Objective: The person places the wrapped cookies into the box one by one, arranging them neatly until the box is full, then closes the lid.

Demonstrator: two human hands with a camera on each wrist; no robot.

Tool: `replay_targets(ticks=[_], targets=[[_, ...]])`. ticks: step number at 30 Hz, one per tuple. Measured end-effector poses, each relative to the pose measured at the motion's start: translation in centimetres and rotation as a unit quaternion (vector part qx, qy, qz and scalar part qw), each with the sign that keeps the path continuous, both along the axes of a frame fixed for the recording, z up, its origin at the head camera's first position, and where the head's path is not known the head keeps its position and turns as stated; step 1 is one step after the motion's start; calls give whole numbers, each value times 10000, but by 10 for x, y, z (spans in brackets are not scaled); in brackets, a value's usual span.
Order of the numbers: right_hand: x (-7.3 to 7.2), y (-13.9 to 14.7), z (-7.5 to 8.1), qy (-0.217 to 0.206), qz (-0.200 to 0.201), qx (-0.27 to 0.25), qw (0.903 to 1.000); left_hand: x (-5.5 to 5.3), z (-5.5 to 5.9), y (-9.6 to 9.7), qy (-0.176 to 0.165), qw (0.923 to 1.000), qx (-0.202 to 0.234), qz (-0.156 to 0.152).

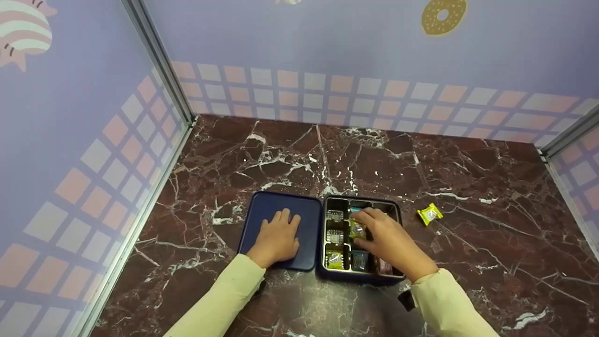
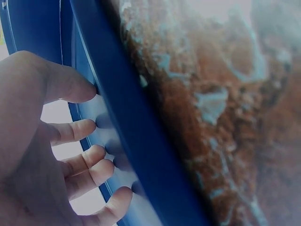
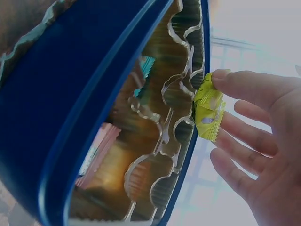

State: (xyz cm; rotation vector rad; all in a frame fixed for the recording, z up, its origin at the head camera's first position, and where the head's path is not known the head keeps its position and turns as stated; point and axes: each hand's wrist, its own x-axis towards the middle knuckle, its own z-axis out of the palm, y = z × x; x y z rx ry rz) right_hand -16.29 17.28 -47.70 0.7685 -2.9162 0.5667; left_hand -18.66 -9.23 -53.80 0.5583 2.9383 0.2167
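My left hand (image 1: 277, 238) rests on a flat dark blue lid (image 1: 306, 257), fingers spread; in the left wrist view its fingertips touch the lid. Beside the lid stands a dark blue box (image 1: 360, 279) with a gold divided tray inside. Over the tray my right hand (image 1: 387, 236) pinches a yellow-green wrapped candy (image 3: 208, 108) between thumb and fingers. Another yellow-green candy (image 1: 335, 260) sits in the front-left compartment, with a dark teal candy (image 1: 359, 260) to its right. A pink-wrapped candy (image 3: 98, 154) lies in the front right. My right hand hides part of the tray.
One more yellow-green candy (image 1: 429, 214) lies on the dark red marbled tabletop (image 1: 486, 234), right of the box. Purple panels with pink and white squares stand at the back (image 1: 355, 47), left and right.
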Motion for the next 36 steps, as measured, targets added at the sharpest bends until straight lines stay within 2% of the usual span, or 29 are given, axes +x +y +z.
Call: replay_targets(ticks=[9, 17, 24, 31, 36], targets=[[-1, -13, 0, -192, 35, -51, 9998, 0, 0, 0, -25, 10000, 48, 9], [-1, -21, -3, -48, 163, -190, 9997, 1, -1, -1, -44, 10000, 55, -21], [-4, -25, -6, 91, 293, 25, 9995, 1, -1, 0, 35, 10000, -16, -44], [-5, -24, -7, -6, 206, -74, 9998, 1, -2, 0, 100, 9999, 2, -42], [-5, -20, -8, 84, 188, -179, 9996, 0, -2, 0, 95, 10000, 25, -11]])
